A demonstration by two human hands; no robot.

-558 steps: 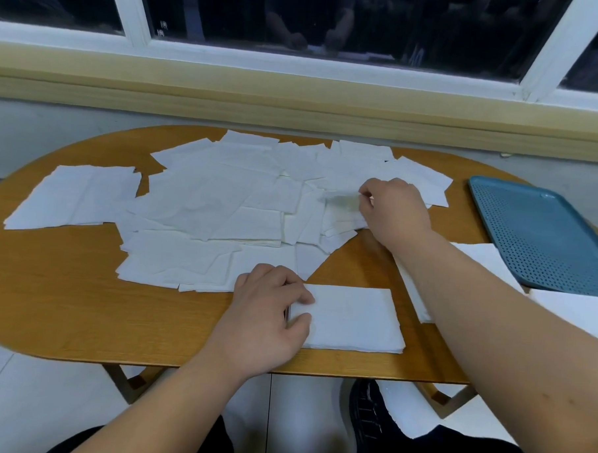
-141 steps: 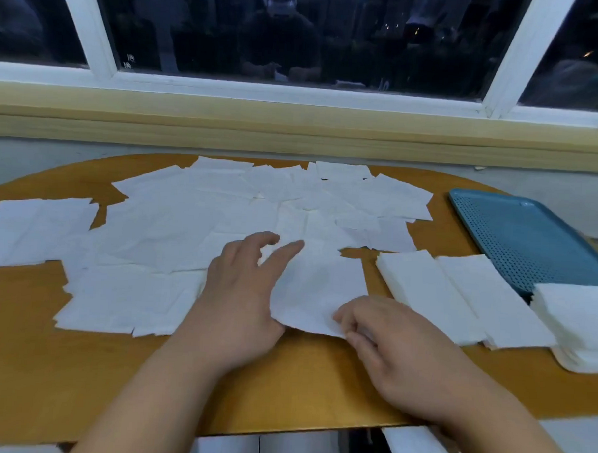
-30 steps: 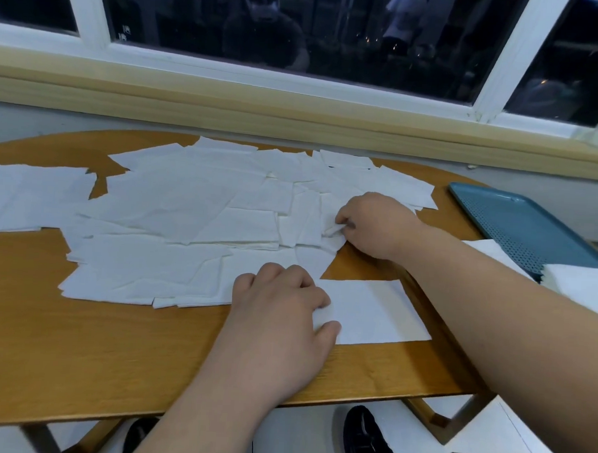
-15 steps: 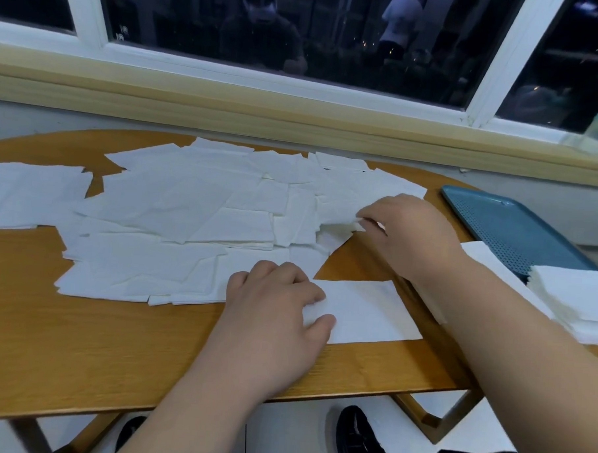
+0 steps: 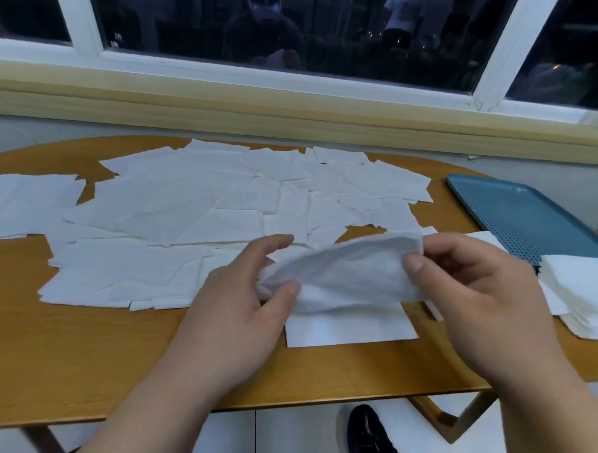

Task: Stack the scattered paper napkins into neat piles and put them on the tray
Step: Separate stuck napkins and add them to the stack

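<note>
We take the tray (image 5: 517,215) as our mark: blue-green with a dotted floor, it lies at the right end of the table (image 5: 79,353).

Left of the tray and nearer the person, both hands hold one napkin (image 5: 343,276) up off the table. The left hand (image 5: 239,312) pinches the end farther from the tray between thumb and curled fingers. The right hand (image 5: 476,302), closer to the tray, pinches the other end between thumb and forefinger, its other fingers curled behind the paper. The napkin sags between them, crumpled and half folded.

Under it, flat on the table, lies a folded napkin (image 5: 351,328), partly covered by the held one. Farther left of the tray the loose napkins (image 5: 195,215) spread in an overlapping sheet across the table's middle, and their far right corner comes near the tray's left rim.

At the tray's near end sits a pile (image 5: 582,293) of squared napkins. It overlaps the tray's near corner, but we cannot tell whether it rests on the tray or on the table. Below the table's edge, left of the tray, a black shoe (image 5: 367,434) shows on the floor.
</note>
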